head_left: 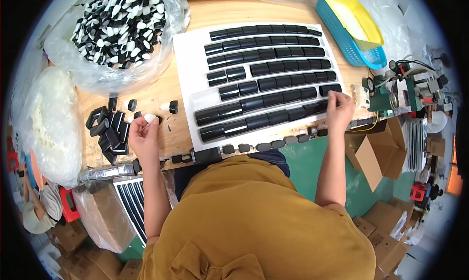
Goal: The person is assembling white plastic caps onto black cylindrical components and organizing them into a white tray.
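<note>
Over the table's near left part, my left hand point(142, 137) is closed, with thumb and fingers pinching a small white-and-black oval cap point(150, 118). Out at the tray's right edge, my right hand point(341, 110) has its fingertips together against a short glossy black piece point(330, 89), which lies at the end of a row, a small gap from its neighbour. The white tray point(188, 79) carries several slanting rows of such black pieces point(278, 100), with gaps in some rows. Left of it lie a loose heap of black pieces point(112, 133) and a few caps point(170, 107).
A clear plastic bag point(58, 60) heaped with black-and-white caps point(122, 26) stands far left. Nearer is a bag of white material point(56, 128). A blue basket point(342, 40) with a yellow one point(376, 35) and a small machine point(386, 101) sit right. An open carton point(386, 148) stands below.
</note>
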Available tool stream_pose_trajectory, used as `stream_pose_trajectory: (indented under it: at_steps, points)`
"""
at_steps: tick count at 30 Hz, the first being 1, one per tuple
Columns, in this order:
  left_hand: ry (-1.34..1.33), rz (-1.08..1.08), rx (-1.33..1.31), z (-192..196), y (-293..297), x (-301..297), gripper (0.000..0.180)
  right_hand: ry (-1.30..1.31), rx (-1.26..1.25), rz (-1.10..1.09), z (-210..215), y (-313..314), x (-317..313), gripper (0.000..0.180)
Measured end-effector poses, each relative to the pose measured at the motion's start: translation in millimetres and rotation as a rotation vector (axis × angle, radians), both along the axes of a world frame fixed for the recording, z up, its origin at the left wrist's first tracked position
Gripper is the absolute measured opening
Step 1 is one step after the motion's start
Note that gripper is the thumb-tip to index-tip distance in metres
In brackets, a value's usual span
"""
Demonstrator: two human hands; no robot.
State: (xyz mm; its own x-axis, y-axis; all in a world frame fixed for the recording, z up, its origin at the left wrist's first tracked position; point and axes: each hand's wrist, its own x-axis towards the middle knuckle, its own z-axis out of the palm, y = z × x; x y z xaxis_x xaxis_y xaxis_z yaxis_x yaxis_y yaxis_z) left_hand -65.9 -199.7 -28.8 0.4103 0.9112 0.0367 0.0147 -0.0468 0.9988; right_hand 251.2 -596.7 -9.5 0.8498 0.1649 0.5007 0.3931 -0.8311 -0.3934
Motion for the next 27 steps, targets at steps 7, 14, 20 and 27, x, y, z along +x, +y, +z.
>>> stream_pose_trajectory:
  at_steps: [7, 14, 20, 27]
  points:
    - [0.117, -0.202, 0.056, 0.6, -23.4, -0.2, 0.014, 0.066, -0.291, -0.252, -0.6, 6.6, 7.5, 0.032]
    - [0.236, -0.176, 0.243, -11.0, -22.8, -9.8, 0.02, 0.375, -0.084, -0.254, -5.2, 4.1, 23.7, 0.05]
    - [0.366, -0.209, 0.549, -2.7, -21.5, -10.3, 0.027, 0.293, -0.087, -0.224, -4.0, -1.7, 28.9, 0.055]
    - [0.342, -0.166, 0.529, -1.4, -24.8, -6.9, 0.025, 0.281, -0.038, -0.146, -18.6, -14.3, 40.0, 0.052]
